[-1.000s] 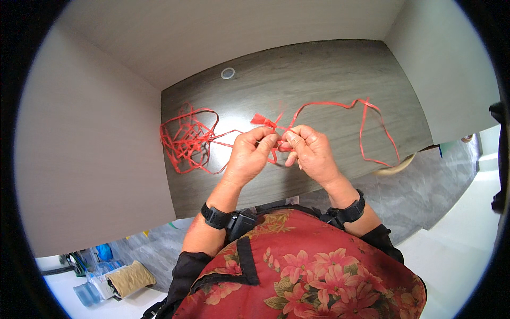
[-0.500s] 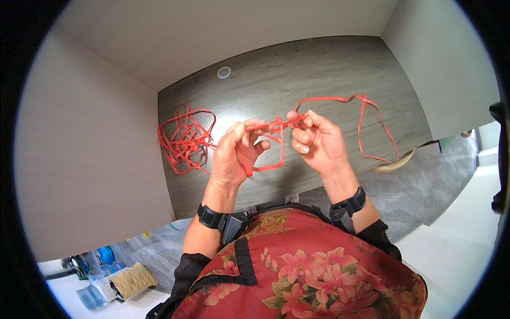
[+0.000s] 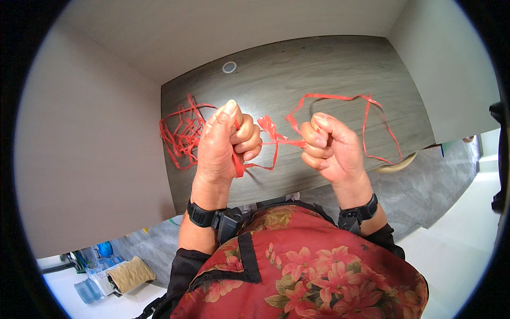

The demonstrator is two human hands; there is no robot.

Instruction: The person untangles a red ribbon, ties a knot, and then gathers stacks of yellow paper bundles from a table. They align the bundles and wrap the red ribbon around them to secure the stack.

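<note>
**Flat red plastic strip held taut between two fists**

A short, straight span of strip is gripped at both ends. Left hand: fingers curled into a fist, strip clamped inside. Right hand: fingers likewise folded, strip clamped. The span is apparently stretched by opposed pull so slack is taken out at a small crossing near the left hand; whether a knot is formed there cannot be told.

A crumpled red plastic tuft is seen just right of the left hand; a thin red strip loop is hung between the hands, below the span. A tangled red strip pile is lying left of the left hand. A long red strip tail is laid beyond and right of the right hand on the grey wood-grain desk, probably loose so the pull is not hindered.
</note>
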